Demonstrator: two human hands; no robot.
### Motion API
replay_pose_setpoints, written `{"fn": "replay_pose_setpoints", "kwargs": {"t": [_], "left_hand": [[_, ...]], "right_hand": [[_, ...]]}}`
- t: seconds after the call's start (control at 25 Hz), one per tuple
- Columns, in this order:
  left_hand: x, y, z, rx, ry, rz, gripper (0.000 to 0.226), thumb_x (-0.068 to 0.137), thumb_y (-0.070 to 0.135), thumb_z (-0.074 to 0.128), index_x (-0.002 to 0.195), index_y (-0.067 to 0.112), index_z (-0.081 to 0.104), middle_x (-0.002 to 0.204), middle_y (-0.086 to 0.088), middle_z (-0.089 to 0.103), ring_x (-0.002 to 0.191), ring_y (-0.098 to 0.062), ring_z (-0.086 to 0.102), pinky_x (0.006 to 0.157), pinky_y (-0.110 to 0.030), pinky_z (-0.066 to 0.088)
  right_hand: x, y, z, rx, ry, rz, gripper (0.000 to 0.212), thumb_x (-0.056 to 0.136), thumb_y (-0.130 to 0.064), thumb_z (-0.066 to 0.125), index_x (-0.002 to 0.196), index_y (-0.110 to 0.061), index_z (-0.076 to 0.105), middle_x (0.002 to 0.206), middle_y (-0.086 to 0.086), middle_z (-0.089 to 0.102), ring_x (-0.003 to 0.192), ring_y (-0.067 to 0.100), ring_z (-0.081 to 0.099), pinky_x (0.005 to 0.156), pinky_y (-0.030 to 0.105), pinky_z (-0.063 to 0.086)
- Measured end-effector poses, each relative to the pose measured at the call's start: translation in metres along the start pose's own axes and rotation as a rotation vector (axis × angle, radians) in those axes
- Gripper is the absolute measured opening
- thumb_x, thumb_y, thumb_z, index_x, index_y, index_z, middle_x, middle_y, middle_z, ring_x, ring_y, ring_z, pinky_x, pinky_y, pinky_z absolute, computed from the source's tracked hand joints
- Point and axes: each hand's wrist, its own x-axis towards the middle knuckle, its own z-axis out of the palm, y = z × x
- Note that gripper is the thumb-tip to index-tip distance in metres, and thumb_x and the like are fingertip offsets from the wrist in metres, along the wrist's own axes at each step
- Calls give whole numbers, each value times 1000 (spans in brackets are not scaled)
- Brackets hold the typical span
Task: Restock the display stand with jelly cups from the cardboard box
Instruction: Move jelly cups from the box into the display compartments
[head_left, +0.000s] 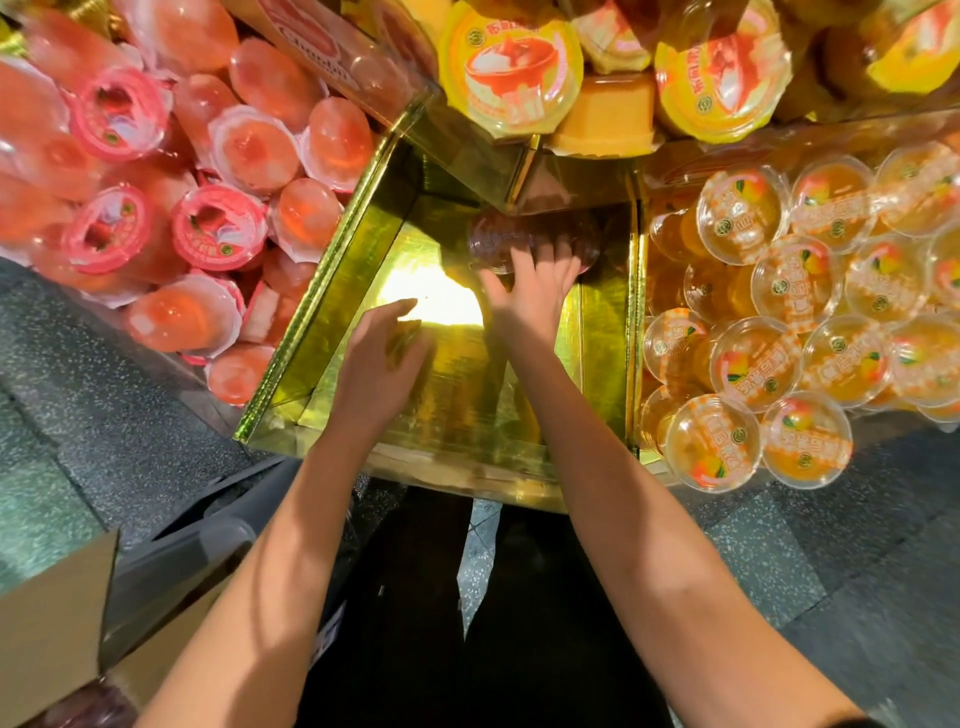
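The display stand's middle bin (363, 244) is lined with shiny gold foil and nearly bare. At its back lie dark purple jelly cups (498, 236). My right hand (530, 296) reaches in with straight fingers touching those cups. My left hand (382, 358) hovers lower in the bin, fingers relaxed, holding nothing. The cardboard box (47, 623) stands at the bottom left on the floor, with dark red packaging showing at its lower edge.
Pink jelly cups (218, 228) fill the left bin and orange mango cups (779, 322) fill the right one. Yellow pudding cups (514, 67) pile on the upper tier. A grey plastic crate (182, 561) sits beside the cardboard box on the speckled floor.
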Motion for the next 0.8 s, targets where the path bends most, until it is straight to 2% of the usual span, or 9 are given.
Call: {"fn": "replay_pose_setpoints", "kwargs": {"t": [0.16, 0.36, 0.48, 0.6, 0.72, 0.8], "left_hand": [[-1, -10, -2, 20, 2, 7, 40, 97, 28, 58, 136, 20, 52, 130, 11, 48, 116, -3, 46, 89, -8, 34], [0, -26, -11, 12, 12, 9, 39, 97, 22, 60, 135, 19, 54, 128, 10, 51, 120, -9, 49, 101, -31, 43], [-2, -27, -13, 8, 12, -6, 39, 97, 21, 60, 136, 17, 53, 128, 10, 50, 120, -9, 48, 100, -30, 41], [-6, -27, -15, 13, 17, -2, 38, 97, 20, 60, 135, 18, 54, 127, 10, 50, 117, -6, 49, 96, -23, 39], [-12, -21, -20, 2, 33, 10, 37, 97, 19, 59, 134, 18, 54, 127, 8, 51, 114, -2, 48, 92, -14, 38], [-17, -11, -22, 10, 36, 0, 38, 99, 21, 57, 137, 18, 52, 131, 6, 50, 118, -7, 47, 97, -23, 39]], "right_hand": [[6, 1, 6, -36, 65, -13, 41, 91, -27, 59, 128, -8, 60, 141, 20, 48, 141, 41, 23, 117, 47, -4], [14, -3, 12, -130, 114, -17, 49, 91, -29, 56, 139, -19, 54, 145, 16, 44, 139, 37, 28, 114, 42, -2], [14, 2, 15, -128, 124, -28, 47, 94, -33, 56, 139, -21, 54, 149, 14, 42, 142, 37, 24, 116, 42, -4], [11, 4, 14, -84, 133, -3, 47, 92, -34, 58, 136, -17, 56, 148, 16, 42, 143, 40, 20, 118, 45, -5], [-6, 3, 8, 12, 135, -47, 48, 91, -37, 62, 133, -14, 57, 151, 18, 36, 146, 38, 13, 117, 41, -14], [-34, 5, 4, 77, 145, -63, 47, 90, -32, 62, 135, -17, 56, 156, 15, 29, 149, 32, 8, 118, 40, -15]]}}
